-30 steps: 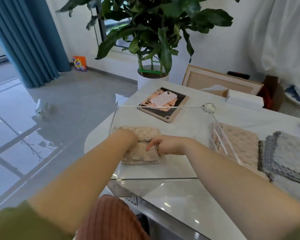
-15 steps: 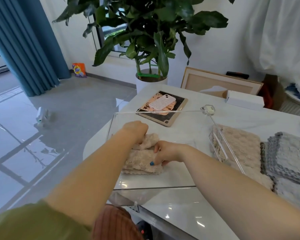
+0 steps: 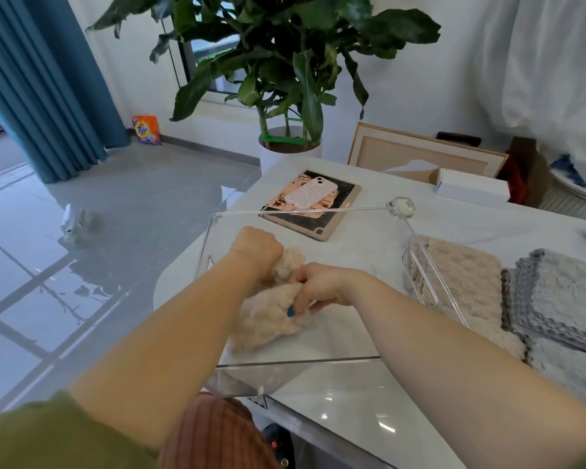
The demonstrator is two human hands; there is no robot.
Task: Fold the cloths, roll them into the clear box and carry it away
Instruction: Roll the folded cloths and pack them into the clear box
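**First cloth going into the box, the rest waiting**

Both hands are down inside the clear box [image 3: 318, 360], which stands on the white table [image 3: 352, 418] at the centre of the frame. They are working one fluffy beige cloth [image 3: 268, 323] that lies bunched on the box floor, towards the lower left of the box. The left hand [image 3: 256, 245] is curled into a fist round the far end of the cloth. The right hand [image 3: 318, 286] pinches the cloth's middle between thumb and fingers, its blue-painted thumbnail pressed into the pile. The cloth looks loosely gathered rather than a neat roll, so the rolling of this piece seems to be under way, not finished.

No other cloth shows in the box. Outside it, at the right of the frame, a second beige cloth [image 3: 464, 275] lies flat on the table against the box's right wall. Beside that cloth, grey cloths [image 3: 562, 292] are spread or stacked; how many is hard to tell.

By this showing the task is at an early stage. One cloth is partly handled, at least two more remain to be folded and rolled in, and the box has yet to be carried away.
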